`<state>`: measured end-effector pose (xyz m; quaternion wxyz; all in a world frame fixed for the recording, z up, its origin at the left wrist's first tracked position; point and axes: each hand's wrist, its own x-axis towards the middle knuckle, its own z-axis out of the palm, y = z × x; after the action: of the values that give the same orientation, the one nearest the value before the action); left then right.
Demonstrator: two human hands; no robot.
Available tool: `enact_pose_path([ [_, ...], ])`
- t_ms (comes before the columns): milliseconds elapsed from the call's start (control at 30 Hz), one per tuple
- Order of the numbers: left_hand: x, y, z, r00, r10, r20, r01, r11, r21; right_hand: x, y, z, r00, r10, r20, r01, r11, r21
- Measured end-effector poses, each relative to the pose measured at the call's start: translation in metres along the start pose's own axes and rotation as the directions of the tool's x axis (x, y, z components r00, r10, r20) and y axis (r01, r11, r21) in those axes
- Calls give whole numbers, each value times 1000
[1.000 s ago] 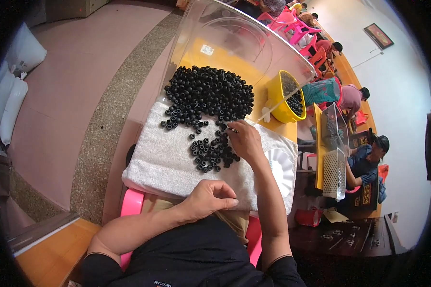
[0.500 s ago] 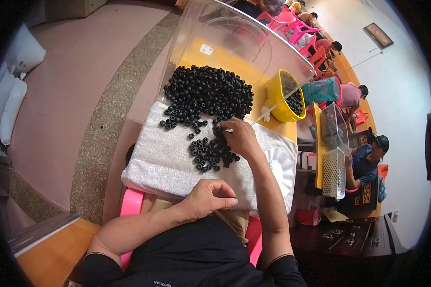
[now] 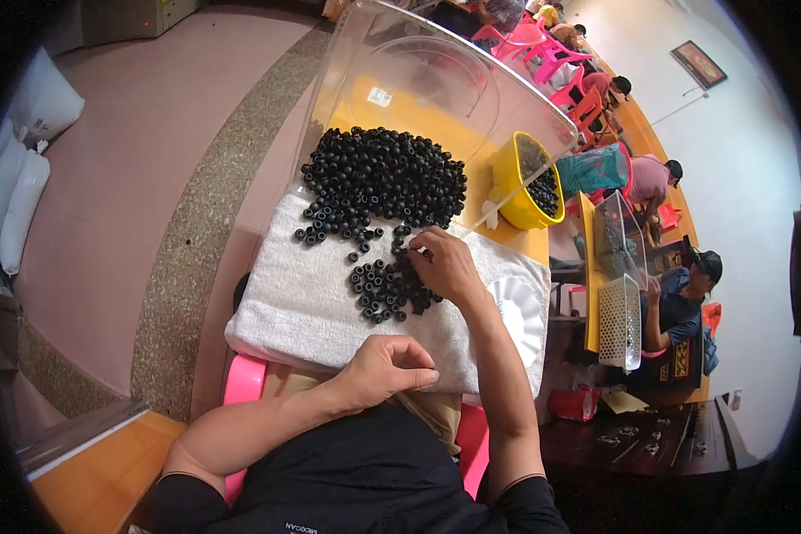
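Small round black beads with holes point(image 3: 385, 173) lie heaped at the mouth of a clear plastic bin point(image 3: 449, 27). More spill onto a white towel point(image 3: 285, 276), where a smaller cluster point(image 3: 381, 289) lies nearer to me. My right hand point(image 3: 447, 264) is at that cluster's right side, with curled fingers closed around beads and partly covering them. Near the towel's front edge, my left hand point(image 3: 389, 367) is held apart from the beads. Its thumb and index finger form a pinched loop; whatever the curled fingers might hold is hidden.
A yellow tub point(image 3: 527, 182) holding black pieces stands right of the bin. A white fluted disc point(image 3: 516, 316) lies on the towel's right side. Beyond are a perforated clear basket point(image 3: 618, 320) and a seated person point(image 3: 681, 307). White sacks point(image 3: 22, 209) stand far left.
The right hand has shifted slightly left and down, staying at the cluster. My left hand keeps its pinched pose, and the view has tilted very slightly.
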<state>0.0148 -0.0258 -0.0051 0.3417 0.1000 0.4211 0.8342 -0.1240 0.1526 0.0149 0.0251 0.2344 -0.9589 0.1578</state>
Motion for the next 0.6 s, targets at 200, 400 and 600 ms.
enact_pose_path([
  [200, 2, 0, -2, 999, -8, -34, 7, 1000, -17, -29, 3, -4, 978, 39, -205, 23, 956, 292],
  [400, 3, -4, -4, 998, -9, -60, 8, 1000, -22, -67, -12, -14, 964, 247, -103, -146, 808, 571],
  [600, 4, -4, -5, 997, -20, -75, 19, 1000, -16, -99, -13, -7, 955, 270, -121, -79, 627, 775],
])
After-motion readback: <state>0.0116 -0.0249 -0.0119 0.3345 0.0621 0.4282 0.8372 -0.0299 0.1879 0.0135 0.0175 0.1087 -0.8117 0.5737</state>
